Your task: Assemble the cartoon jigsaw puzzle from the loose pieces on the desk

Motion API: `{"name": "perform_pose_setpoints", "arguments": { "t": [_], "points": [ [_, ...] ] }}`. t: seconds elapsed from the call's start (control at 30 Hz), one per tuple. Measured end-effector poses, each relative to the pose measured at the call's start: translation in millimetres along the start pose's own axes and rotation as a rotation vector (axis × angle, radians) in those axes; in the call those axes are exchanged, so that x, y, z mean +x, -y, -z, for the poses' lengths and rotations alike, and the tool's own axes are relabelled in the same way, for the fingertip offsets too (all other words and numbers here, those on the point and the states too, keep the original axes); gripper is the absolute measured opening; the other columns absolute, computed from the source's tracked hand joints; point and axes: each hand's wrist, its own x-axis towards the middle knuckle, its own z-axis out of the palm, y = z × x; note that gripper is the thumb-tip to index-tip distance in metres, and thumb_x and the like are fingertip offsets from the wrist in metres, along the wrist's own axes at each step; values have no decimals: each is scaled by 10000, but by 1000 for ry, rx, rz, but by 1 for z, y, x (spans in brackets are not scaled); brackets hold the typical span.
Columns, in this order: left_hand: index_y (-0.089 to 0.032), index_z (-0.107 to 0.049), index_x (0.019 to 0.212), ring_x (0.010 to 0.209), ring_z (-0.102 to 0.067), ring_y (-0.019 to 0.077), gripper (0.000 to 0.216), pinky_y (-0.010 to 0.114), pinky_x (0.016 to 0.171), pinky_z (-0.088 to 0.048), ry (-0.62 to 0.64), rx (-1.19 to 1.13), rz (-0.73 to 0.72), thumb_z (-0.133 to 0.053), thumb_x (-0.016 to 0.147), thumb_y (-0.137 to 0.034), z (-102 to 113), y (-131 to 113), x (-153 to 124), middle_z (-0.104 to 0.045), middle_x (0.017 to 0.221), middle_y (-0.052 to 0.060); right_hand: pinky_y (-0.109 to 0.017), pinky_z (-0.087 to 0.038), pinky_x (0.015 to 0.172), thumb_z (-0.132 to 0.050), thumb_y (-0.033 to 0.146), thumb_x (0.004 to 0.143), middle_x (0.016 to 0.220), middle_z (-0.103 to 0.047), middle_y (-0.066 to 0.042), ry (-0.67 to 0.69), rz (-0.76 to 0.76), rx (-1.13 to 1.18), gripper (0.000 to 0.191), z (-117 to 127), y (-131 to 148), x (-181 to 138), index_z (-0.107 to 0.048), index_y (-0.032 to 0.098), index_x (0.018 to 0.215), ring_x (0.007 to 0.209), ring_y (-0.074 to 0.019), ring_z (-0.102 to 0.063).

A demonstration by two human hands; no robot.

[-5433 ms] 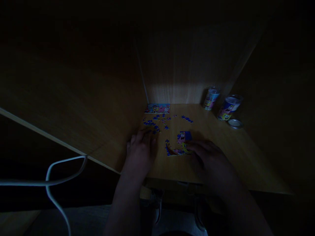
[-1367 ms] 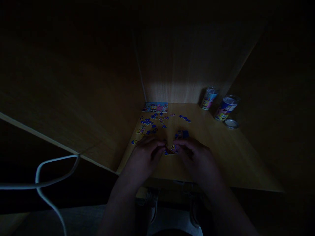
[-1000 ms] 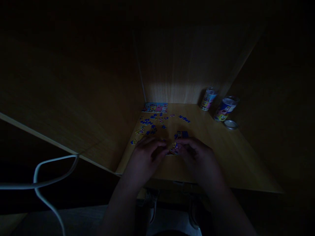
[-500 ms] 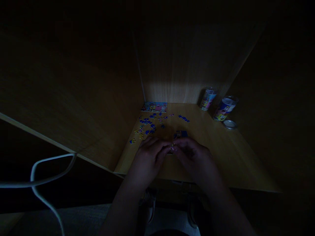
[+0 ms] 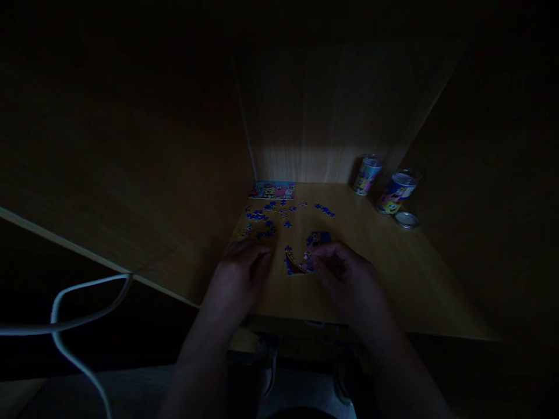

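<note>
"What's the left hand (image 5: pixel 238 273) doing?"
"It's showing half-curled fingers; I can't tell whether it's gripping anything; the partly joined puzzle (image 5: pixel 294 267) is lying between the hands."
"And the right hand (image 5: pixel 350 273)?"
"It's pinching a small piece (image 5: pixel 307 257) at its fingertips."

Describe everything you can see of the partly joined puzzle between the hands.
The partly joined puzzle lies flat on the wooden surface, its pieces card-like, printed in dark red, yellow, pink and blue. Knobbed inner edges border an open gap; its far right part is mostly blue. The right hand covers the near right part; contact is unclear. The left hand is apart.
</note>
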Motion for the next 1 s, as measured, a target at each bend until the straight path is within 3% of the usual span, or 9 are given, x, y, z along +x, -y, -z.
{"name": "perform_pose_setpoints", "arguments": {
  "t": [0.3, 0.53, 1.0],
  "points": [
    [-260, -736, 1104, 1083, -715, 261, 100, 454, 989, -551, 123, -35, -89, -709, 1030, -199, -6, -9, 2, -787, 1125, 30, -392, -645, 871, -675, 356, 1015, 1082, -841, -63, -7, 30, -54, 140, -1, 0, 2, -761, 263, 1075, 962, -231, -807],
    [-295, -722, 1256, 1237, -696, 297, 302, 517, 1096, -518, 236, -29, -187, -822, 972, -277, -6, -13, 1, -782, 1304, 28, -382, -647, 865, -665, 342, 1020, 1099, -844, -72, -21, 52, -71, 146, 0, 1, 1, -768, 259, 1082, 981, -238, -809],
    [-307, -764, 1192, 1220, -715, 288, 215, 514, 1078, -542, 244, -34, -224, -808, 987, -257, -7, -12, 1, -792, 1290, 26, -383, -632, 885, -641, 321, 1042, 1139, -801, -72, -19, 90, -111, 145, 2, -2, 1, -763, 268, 1100, 1001, -222, -783]
  ]
}}
